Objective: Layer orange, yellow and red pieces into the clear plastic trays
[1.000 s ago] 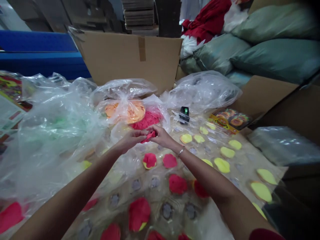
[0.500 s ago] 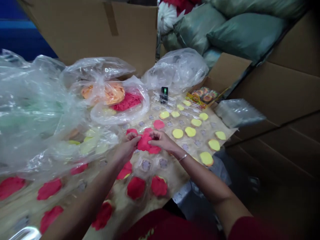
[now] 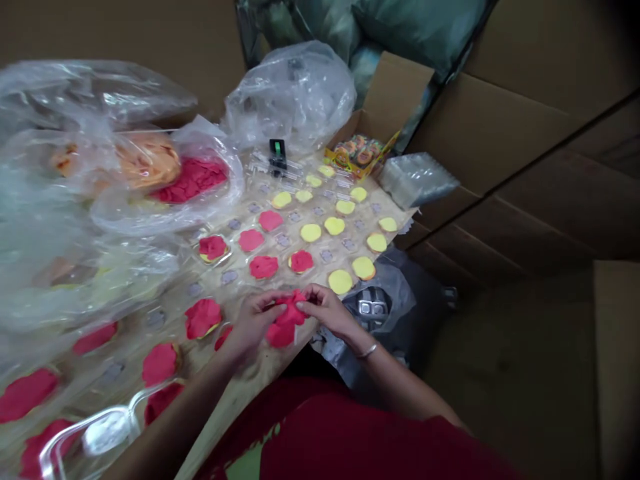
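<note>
My left hand (image 3: 257, 320) and my right hand (image 3: 325, 308) meet near the front edge of the table. Between them they pinch a soft red flower-shaped piece (image 3: 294, 311), thumbs and fingers closed on its two sides. Right under it lies another red piece (image 3: 280, 335), partly covered. Beyond the hands, a red piece (image 3: 263, 267) and a red piece on a yellow round (image 3: 301, 261) rest on the table. To the left of my left hand is a red piece over yellow (image 3: 203, 318). Yellow rounds (image 3: 341, 281) stand in rows beyond my right hand.
Clear plastic bags (image 3: 165, 180) with orange and red pieces cover the left side. A black tool with a green part (image 3: 277, 157), an open box (image 3: 357, 152) of packets and a stack of clear trays (image 3: 417, 179) stand farther back. Large cartons (image 3: 520, 120) line the right.
The view has swung right and down. My hands are now nearer the table's front edge, still pinching a red piece. Red pieces that were under them now show beyond them.
</note>
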`<state>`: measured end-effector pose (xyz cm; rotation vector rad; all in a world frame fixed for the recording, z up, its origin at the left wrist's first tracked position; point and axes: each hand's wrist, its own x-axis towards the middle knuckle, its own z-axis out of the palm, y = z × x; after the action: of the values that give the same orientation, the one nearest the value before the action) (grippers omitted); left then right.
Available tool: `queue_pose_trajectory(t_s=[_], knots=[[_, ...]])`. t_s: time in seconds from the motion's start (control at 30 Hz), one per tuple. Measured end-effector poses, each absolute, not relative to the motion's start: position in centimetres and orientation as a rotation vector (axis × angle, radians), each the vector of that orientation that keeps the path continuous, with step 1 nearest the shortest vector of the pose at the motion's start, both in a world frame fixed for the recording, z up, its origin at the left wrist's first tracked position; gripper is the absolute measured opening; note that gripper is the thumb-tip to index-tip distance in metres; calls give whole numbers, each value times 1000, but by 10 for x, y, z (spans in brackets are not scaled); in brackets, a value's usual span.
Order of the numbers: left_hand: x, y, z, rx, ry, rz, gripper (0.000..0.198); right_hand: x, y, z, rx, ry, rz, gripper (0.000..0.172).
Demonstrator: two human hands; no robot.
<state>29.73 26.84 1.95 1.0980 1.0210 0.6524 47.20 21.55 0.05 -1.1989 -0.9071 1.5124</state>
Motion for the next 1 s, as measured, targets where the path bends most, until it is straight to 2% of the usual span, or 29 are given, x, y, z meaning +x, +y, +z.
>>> queue_pose_trajectory(t_s=[0.1, 0.17, 0.33, 0.4, 0.5, 0.63, 0.83, 1.0], knots=[[337, 270, 11, 1222, 943, 526, 28, 510, 202, -3, -1312, -947, 1375, 34], [370, 278, 5, 1320, 891, 491, 29, 536, 199, -8, -1454, -1012, 1155, 30], [432, 297, -8, 1865, 967, 343, 29, 575, 206, -24, -1887, -1222, 637, 9], [437, 298, -11, 2021, 1008, 292, 24, 578, 211, -30, -1972, -1325, 548, 11], [429, 296, -11, 2196, 1008, 326, 20, 579, 212, -33, -1895, -1377, 546, 25], [418, 295, -9, 2601, 775, 312, 21, 582, 201, -25, -1747, -1476, 554, 43], [421, 304, -17, 2683, 725, 199, 26, 580, 198, -24, -1850, -1582, 505, 39], [420, 308, -18, 2590, 685, 147, 22, 576, 208, -39, -1842, -1433, 623, 19]])
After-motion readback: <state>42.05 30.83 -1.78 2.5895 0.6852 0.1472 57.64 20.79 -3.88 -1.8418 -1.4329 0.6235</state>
